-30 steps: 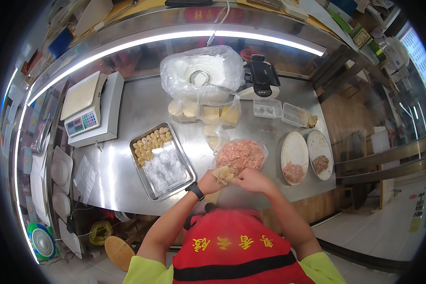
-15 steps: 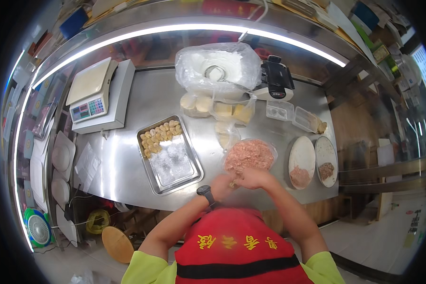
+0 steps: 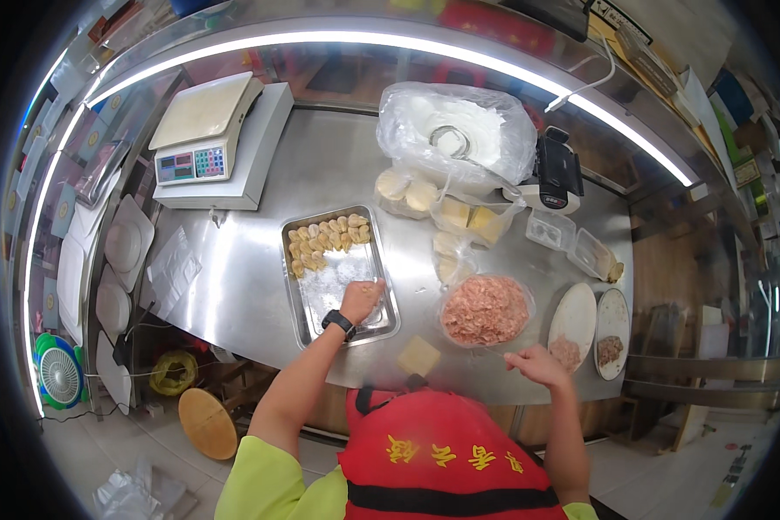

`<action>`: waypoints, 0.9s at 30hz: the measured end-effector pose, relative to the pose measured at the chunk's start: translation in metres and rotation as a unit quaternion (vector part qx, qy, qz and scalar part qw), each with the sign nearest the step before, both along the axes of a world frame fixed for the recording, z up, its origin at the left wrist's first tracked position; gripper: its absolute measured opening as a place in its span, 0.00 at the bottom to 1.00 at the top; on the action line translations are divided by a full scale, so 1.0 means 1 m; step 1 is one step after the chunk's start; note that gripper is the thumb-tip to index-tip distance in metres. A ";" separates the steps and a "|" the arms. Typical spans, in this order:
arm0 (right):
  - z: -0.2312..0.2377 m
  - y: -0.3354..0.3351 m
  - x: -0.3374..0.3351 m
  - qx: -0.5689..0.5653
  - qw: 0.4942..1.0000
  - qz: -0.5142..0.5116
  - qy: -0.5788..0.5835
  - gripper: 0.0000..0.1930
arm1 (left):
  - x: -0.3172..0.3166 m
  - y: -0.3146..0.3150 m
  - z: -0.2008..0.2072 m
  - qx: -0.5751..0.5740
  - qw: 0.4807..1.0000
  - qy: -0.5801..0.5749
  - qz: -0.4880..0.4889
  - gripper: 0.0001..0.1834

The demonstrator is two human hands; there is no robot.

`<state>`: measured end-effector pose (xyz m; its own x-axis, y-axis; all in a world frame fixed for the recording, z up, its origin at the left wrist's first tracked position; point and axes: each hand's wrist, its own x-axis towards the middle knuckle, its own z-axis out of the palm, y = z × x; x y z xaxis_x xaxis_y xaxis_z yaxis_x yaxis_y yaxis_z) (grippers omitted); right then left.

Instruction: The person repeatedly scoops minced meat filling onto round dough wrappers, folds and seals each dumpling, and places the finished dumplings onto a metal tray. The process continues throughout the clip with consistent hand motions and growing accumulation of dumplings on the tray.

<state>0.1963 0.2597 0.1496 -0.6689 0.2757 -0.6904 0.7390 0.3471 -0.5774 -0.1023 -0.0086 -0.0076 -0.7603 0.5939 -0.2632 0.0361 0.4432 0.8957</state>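
Dumplings, plump and pale yellow

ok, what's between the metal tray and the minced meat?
Head view: straight across, bare steel tabletop. A yellowish square wrapper lies just off that gap, nearer the person.

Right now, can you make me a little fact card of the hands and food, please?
Left hand: over the metal tray; can't tell if it holds anything
Right hand: closed near the minced meat, seemingly on a thin tool
Metal tray: dumplings at far end, white powder nearer
Minced meat: pink heap, right of the tray
Yellow square sheet: flat on the table
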 end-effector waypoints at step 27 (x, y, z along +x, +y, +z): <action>-0.069 -0.049 0.035 -0.025 0.980 -0.170 0.098 0.24 | 0.138 0.004 -0.010 -0.096 0.867 0.295 -0.390 0.07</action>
<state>0.2312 0.2106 0.0804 -0.6653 0.4748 -0.5761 0.6804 0.0679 -0.7297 0.0361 -0.0043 -0.0175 -0.1832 0.9763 -0.1154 0.8185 0.2165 0.5321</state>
